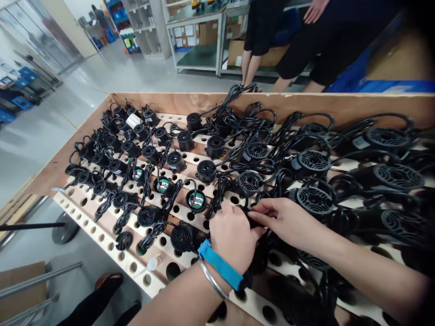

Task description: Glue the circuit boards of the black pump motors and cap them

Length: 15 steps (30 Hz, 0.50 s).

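Observation:
My left hand (pixel 233 233), with a blue band and a silver bangle at the wrist, is closed with its back towards me; its grip is hidden. Close beside it, my right hand (pixel 283 219) has thumb and fingers pinched on black cable (pixel 250 215) at the left fist. Around both hands stand rows of round black units with slotted swirl-pattern tops, such as this one (pixel 250 182), each with a coiled black cord. A few, like this open unit (pixel 196 200), show a green circuit board inside.
Pale wooden strips with round holes (pixel 134 266) carry the units inside a wooden-walled box (pixel 190 102). A loose black disc (pixel 124 241) and a small whitish item (pixel 154 262) lie at the near left. Beyond the box, people stand by a green-topped workbench (pixel 195 16).

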### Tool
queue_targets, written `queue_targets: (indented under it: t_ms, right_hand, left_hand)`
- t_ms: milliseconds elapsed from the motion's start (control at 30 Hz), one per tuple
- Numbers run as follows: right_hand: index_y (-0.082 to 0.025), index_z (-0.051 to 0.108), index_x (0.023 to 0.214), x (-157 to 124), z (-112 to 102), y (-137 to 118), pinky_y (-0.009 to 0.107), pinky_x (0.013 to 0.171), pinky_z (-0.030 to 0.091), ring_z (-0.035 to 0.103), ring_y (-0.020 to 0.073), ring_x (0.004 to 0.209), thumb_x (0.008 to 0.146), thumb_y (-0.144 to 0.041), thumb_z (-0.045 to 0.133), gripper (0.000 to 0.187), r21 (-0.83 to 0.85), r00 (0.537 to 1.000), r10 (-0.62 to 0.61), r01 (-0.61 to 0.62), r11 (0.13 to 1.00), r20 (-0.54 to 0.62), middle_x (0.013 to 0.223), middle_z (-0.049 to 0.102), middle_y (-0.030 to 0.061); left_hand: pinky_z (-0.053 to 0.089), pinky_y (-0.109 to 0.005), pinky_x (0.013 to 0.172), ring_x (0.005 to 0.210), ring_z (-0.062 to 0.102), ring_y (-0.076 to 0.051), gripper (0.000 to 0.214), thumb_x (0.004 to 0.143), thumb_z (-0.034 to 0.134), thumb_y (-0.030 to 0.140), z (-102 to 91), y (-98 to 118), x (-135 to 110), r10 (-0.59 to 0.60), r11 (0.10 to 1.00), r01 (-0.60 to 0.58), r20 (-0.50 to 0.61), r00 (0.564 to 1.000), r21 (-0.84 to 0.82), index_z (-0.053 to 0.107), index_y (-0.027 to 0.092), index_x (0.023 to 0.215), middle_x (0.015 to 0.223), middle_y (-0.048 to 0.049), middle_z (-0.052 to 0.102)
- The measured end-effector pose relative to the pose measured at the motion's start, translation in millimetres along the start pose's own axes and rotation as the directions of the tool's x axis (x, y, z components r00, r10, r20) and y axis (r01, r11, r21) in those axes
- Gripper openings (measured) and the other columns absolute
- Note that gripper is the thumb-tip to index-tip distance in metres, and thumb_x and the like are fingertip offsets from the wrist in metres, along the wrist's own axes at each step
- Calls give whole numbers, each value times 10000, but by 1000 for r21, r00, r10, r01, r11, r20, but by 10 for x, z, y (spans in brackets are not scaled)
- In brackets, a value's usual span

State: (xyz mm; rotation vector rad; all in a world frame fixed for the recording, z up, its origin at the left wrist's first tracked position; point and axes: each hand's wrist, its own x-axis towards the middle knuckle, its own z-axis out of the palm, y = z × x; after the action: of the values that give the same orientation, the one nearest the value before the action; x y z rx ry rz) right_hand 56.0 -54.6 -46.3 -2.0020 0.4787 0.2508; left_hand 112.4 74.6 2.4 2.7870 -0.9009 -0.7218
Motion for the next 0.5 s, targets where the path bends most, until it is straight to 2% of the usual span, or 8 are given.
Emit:
queue_targets:
  t_ms: [133,300,500]
  right_hand:
    - [-198,577,640,1,19,-8,326,617,489,591,189,632,734,-528,549,344,73,998,55,-54,996,-18,677,667,53]
    - [-200,576,642,-4,16,-6,320,609,488,579,184,632,740,-515,533,333,92,997,72,-70,993,-25,665,653,51]
    - [-205,599,655,5,7,-10,313,612,499,588,186,640,724,-535,549,341,129,995,98,-94,987,-22,668,651,52]
  left_hand:
    - [576,-349,755,920,670,-258,479,813,691,477,8,-6,9,-5,1000,5,20,1000,4,643,82,1079,1054,-123,604]
    - [591,-339,728,878,679,-248,437,818,684,473,56,-37,12,33,999,-32,-23,999,38,656,100,1044,1004,-103,606]
    - [608,-339,730,891,683,-260,512,799,701,483,76,-61,45,79,995,-77,-28,996,67,651,76,1105,1001,-118,623]
